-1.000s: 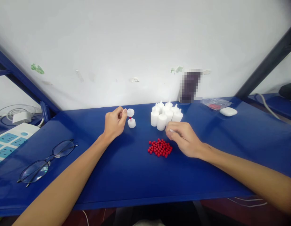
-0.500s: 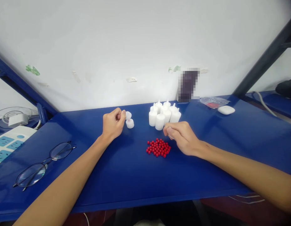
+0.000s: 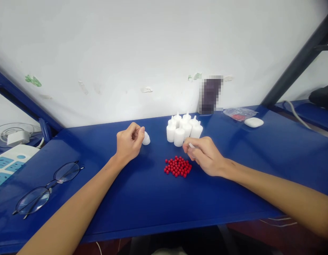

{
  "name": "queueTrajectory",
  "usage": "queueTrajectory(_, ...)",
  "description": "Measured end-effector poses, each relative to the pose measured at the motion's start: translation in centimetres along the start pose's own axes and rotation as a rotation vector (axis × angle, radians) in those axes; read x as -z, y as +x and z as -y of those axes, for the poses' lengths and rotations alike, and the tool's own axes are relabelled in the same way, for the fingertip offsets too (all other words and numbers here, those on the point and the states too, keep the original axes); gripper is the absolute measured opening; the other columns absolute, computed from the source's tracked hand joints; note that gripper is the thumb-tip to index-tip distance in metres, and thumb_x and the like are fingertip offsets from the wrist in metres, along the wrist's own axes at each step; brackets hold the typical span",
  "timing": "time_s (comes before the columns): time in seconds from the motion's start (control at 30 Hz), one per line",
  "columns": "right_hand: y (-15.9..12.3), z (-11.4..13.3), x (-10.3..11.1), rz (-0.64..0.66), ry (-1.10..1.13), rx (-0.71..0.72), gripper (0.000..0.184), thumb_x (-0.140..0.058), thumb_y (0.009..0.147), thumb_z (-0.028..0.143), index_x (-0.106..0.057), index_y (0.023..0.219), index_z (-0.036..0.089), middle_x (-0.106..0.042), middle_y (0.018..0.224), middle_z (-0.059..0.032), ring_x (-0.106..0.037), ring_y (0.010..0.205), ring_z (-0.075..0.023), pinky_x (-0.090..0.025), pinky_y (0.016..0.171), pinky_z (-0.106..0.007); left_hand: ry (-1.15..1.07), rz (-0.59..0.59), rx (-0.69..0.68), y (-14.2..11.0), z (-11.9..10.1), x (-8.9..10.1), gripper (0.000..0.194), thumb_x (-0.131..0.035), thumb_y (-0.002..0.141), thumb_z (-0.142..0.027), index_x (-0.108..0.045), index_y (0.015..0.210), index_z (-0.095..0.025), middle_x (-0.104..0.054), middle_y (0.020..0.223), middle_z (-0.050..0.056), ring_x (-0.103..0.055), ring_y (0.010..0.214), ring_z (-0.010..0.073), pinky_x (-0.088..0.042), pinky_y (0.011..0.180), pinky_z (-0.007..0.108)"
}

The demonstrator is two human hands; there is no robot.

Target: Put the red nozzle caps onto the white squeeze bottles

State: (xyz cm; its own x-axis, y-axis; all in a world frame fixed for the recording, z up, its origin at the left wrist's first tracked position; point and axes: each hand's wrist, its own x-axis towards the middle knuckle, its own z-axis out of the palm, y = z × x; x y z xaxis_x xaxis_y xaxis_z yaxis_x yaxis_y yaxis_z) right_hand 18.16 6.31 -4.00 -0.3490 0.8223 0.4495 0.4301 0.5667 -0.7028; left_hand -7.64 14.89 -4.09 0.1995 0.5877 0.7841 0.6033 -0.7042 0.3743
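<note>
My left hand (image 3: 130,141) is closed in a pinch at the table's left centre. A small white plastic piece (image 3: 146,139) shows just beyond its fingertips, partly covered by the thumb; whatever the fingers grip is hidden. To the right, my right hand (image 3: 203,154) pinches a small white tip (image 3: 191,145) between thumb and forefinger, most of it covered. Just past that hand stands a group of white bottles (image 3: 179,137), most with pointed nozzles; the front one shows none. Nearer to me, between the hands, lies a loose cluster of small red caps (image 3: 177,166).
Eyeglasses (image 3: 49,187) and a white power strip (image 3: 12,161) are on the left. At the back right lie a clear bag (image 3: 239,114) with red pieces and a white rounded object (image 3: 254,122). A blurred dark object (image 3: 210,95) leans on the wall behind the blue table (image 3: 142,209).
My left hand has turned slightly, and its thumb covers more of the white pieces beside it. In my right hand, the white tip now shows more clearly. The view has shifted slightly.
</note>
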Motion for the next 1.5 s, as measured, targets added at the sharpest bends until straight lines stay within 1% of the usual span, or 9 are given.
queueTrajectory(0.17,0.1,0.4,0.0,0.086,-0.059,-0.016,0.011,-0.037,0.086,0.012,-0.044,0.086,0.021,-0.045,0.062,0.0057,-0.038,0.052,-0.0105,-0.029,0.053,-0.025,0.043,0.022,-0.078,-0.2,-0.5,-0.1,0.024,-0.052,0.093,-0.030,-0.049,0.072,-0.018,-0.044,0.051,-0.007,-0.039,0.044,0.0068,-0.032,0.048,0.020)
queueTrajectory(0.33,0.3,0.9,-0.1,0.113,-0.130,-0.004,0.006,-0.040,0.096,0.025,-0.038,0.091,0.022,-0.043,0.065,0.0062,-0.036,0.053,-0.0109,-0.029,0.054,-0.026,0.111,0.033,-0.055,-0.3,-0.2,-0.3,0.024,-0.049,0.094,-0.032,-0.050,0.074,-0.019,-0.049,0.053,-0.006,-0.044,0.046,0.0080,-0.035,0.052,0.021)
queueTrajectory(0.47,0.6,1.0,-0.2,0.061,-0.153,0.049,0.013,-0.047,0.096,0.029,-0.048,0.086,0.020,-0.057,0.074,0.0009,-0.048,0.062,-0.0118,-0.036,0.060,-0.026,0.120,0.079,-0.052,-0.4,-0.1,-0.4,0.026,-0.048,0.095,-0.033,-0.051,0.074,-0.019,-0.051,0.053,-0.005,-0.045,0.046,0.0084,-0.035,0.052,0.021)
queueTrajectory(0.63,0.5,0.7,-0.2,-0.014,-0.168,0.088,0.018,-0.052,0.091,0.025,-0.052,0.074,0.018,-0.053,0.061,0.0032,-0.044,0.054,-0.0092,-0.035,0.054,-0.023,0.149,0.114,-0.038,-0.4,0.0,-0.3,0.026,-0.047,0.095,-0.033,-0.051,0.074,-0.018,-0.053,0.056,-0.005,-0.045,0.046,0.0077,-0.033,0.051,0.021)
queueTrajectory(0.73,0.3,0.5,-0.2,0.003,-0.138,0.099,0.019,-0.051,0.091,0.024,-0.052,0.072,0.018,-0.051,0.059,0.0043,-0.042,0.051,-0.0082,-0.033,0.051,-0.022,0.165,0.199,-0.088,-0.4,0.0,-0.1,0.026,-0.046,0.095,-0.032,-0.051,0.074,-0.018,-0.055,0.057,-0.005,-0.046,0.046,0.0081,-0.032,0.052,0.021)
queueTrajectory(0.87,0.3,0.4,-0.2,0.021,-0.126,0.116,0.018,-0.052,0.090,0.024,-0.052,0.073,0.018,-0.051,0.058,0.0047,-0.042,0.050,-0.0074,-0.033,0.050,-0.021,0.254,0.396,-0.158,-0.3,-0.4,0.2,0.028,-0.044,0.096,-0.031,-0.049,0.072,-0.019,-0.058,0.060,-0.003,-0.047,0.047,0.0100,-0.029,0.052,0.023)
queueTrajectory(1.13,0.3,0.3,-0.3,0.090,-0.157,0.147,0.017,-0.052,0.091,0.023,-0.054,0.075,0.017,-0.054,0.062,0.0032,-0.045,0.053,-0.0078,-0.034,0.054,-0.021,0.415,0.648,-0.195,0.1,-1.2,0.7,0.028,-0.034,0.100,-0.035,-0.046,0.078,-0.021,-0.047,0.052,-0.003,-0.042,0.043,0.0145,-0.016,0.051,0.028)
queueTrajectory(1.33,0.2,0.4,-0.2,0.129,-0.193,0.175,0.015,-0.051,0.091,0.022,-0.054,0.077,0.017,-0.056,0.064,0.0024,-0.047,0.054,-0.0088,-0.034,0.055,-0.022,0.239,0.697,-0.157,-0.3,-1.6,0.6,0.031,-0.027,0.103,-0.034,-0.039,0.077,-0.021,-0.047,0.058,-0.003,-0.042,0.047,0.0137,-0.023,0.053,0.027)
queueTrajectory(1.5,0.3,0.4,-0.2,0.162,-0.210,0.166,0.015,-0.051,0.091,0.022,-0.052,0.077,0.018,-0.054,0.064,0.0028,-0.047,0.055,-0.0089,-0.034,0.056,-0.022,0.382,0.670,-0.228,-0.6,-2.1,0.5,0.031,-0.023,0.103,-0.034,-0.043,0.084,-0.021,-0.050,0.058,-0.002,-0.047,0.048,0.0167,-0.019,0.052,0.028)
